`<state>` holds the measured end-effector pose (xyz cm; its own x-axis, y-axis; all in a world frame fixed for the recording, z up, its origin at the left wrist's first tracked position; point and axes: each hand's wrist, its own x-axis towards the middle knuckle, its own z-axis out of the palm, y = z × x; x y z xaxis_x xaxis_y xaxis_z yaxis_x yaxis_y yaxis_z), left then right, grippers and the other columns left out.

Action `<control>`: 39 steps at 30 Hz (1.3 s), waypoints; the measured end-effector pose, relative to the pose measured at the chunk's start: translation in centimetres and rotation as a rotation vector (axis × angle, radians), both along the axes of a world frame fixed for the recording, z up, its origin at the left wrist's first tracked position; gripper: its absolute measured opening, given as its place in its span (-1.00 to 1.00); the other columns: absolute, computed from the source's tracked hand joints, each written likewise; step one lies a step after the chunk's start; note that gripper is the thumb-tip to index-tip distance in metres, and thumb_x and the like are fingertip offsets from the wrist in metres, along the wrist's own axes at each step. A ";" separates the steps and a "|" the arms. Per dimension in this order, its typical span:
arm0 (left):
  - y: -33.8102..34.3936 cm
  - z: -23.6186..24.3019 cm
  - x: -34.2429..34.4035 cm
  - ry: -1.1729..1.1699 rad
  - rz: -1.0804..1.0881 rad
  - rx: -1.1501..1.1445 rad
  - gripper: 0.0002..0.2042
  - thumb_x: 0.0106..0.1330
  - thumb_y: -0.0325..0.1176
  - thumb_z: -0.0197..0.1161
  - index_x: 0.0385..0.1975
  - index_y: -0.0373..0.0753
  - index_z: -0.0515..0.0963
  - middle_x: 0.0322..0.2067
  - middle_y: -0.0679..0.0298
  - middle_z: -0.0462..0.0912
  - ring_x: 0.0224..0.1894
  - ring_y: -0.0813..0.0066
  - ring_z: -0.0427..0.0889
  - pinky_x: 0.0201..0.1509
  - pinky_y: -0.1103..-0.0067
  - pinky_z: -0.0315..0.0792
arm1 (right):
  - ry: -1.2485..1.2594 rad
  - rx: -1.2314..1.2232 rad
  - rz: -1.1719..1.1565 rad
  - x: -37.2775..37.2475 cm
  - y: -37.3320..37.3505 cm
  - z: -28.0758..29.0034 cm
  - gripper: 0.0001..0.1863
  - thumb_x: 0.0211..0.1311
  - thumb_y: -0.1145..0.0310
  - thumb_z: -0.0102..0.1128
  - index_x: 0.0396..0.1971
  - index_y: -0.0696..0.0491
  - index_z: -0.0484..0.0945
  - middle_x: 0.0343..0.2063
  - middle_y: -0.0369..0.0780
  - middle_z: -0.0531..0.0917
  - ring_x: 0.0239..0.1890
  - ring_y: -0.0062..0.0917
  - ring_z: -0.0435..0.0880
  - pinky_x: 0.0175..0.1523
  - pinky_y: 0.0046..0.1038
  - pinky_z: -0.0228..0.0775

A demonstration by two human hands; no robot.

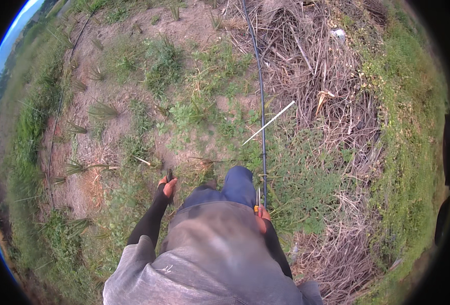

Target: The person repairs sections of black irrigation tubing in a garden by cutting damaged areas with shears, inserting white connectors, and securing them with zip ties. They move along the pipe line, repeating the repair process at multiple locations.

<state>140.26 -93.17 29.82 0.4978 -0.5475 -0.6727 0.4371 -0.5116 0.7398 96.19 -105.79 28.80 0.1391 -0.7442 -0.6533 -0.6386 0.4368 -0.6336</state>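
Note:
My left hand (168,187) is low over the soil in front of me to the left, its fingers closed around a small dark tuft (169,175) whose kind I cannot make out. Just ahead of it lies a pale stalk (142,160) among weeds. Close beside my right knee, my right hand (262,217) grips a hand tool with a yellow-orange handle (256,208). Its narrow metal blade (258,195) points forward, near the black hose. Whether it is a knife or shears is not clear.
A black hose (261,96) runs forward on my right, with a white stick (269,123) lying across it. Dry brushwood (311,56) is heaped beyond it. Spiky young plants (103,111) stand in bare soil on the left, near a second hose (57,119).

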 end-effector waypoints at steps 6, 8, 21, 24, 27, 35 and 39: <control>-5.3 2.2 2.0 -0.001 -0.091 0.040 -0.84 0.21 -0.31 0.19 -0.29 -0.19 0.42 -0.69 0.48 0.32 -0.70 0.70 0.26 -0.66 0.64 0.15 | -0.322 0.045 0.160 6.6 -7.0 10.0 -0.45 0.02 0.39 0.04 0.13 0.05 0.35 -0.20 -0.14 0.56 -0.10 -0.40 0.51 0.03 -0.41 0.31; -6.8 1.4 3.4 -0.075 -0.148 0.041 -0.83 0.21 -0.30 0.20 -0.27 -0.18 0.42 -0.69 0.47 0.32 -0.70 0.70 0.26 -0.66 0.64 0.15 | -0.321 -0.047 0.246 6.8 -9.3 8.9 -0.33 -0.16 0.49 0.04 0.13 0.00 0.37 -0.29 -0.26 0.54 -0.23 -0.56 0.49 -0.06 -0.53 0.34; -39.9 -1.5 12.1 -0.222 -0.553 -0.009 -0.79 0.22 -0.27 0.18 -0.27 -0.24 0.45 -0.66 0.43 0.38 -0.69 0.65 0.34 -0.64 0.63 0.21 | -0.034 0.105 -0.211 10.6 -27.1 1.2 -0.69 0.13 0.46 0.11 -0.09 0.10 0.38 -0.38 -0.24 0.52 -0.28 -0.55 0.52 -0.19 -0.49 0.40; -48.4 0.8 13.6 -0.240 -0.665 0.009 -0.75 0.19 -0.22 0.21 -0.27 -0.26 0.46 -0.66 0.42 0.39 -0.67 0.64 0.36 -0.62 0.61 0.22 | -0.049 0.124 -0.313 12.3 -31.3 0.8 -0.70 0.13 0.45 0.11 -0.10 0.09 0.39 -0.39 -0.24 0.53 -0.29 -0.56 0.53 -0.21 -0.50 0.40; -55.0 2.4 15.0 -0.502 -0.927 0.203 -0.65 0.17 -0.10 0.17 -0.18 -0.23 0.48 -0.48 0.17 0.53 -0.45 0.38 0.53 -0.40 0.45 0.36 | -0.101 0.131 -0.405 13.2 -35.2 -0.1 -0.71 0.14 0.45 0.11 -0.11 0.08 0.39 -0.40 -0.24 0.53 -0.30 -0.57 0.53 -0.23 -0.51 0.40; -74.2 3.1 14.7 -0.764 -1.554 0.010 -0.54 0.23 0.04 0.03 -0.12 -0.23 0.50 -0.21 0.02 0.58 -0.12 0.18 0.57 -0.12 0.38 0.44 | -0.267 0.092 -0.780 14.9 -42.7 -3.8 -0.74 0.16 0.44 0.12 -0.14 0.06 0.40 -0.41 -0.25 0.53 -0.32 -0.59 0.54 -0.29 -0.55 0.41; -82.6 0.0 13.7 -0.648 -1.850 0.216 -0.43 0.09 0.15 0.18 -0.12 -0.25 0.51 -0.39 0.08 0.62 -0.26 0.24 0.61 -0.18 0.42 0.45 | -0.439 0.100 -1.132 19.9 -38.0 -4.5 -0.76 0.16 0.43 0.13 -0.16 0.05 0.40 -0.42 -0.25 0.53 -0.33 -0.61 0.55 -0.32 -0.56 0.42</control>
<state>153.99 -175.75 29.77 -0.3317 -0.5438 -0.7709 -0.9092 -0.0336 0.4149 116.05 -143.75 24.29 -0.3324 -0.5374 -0.7751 0.3954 0.6667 -0.6318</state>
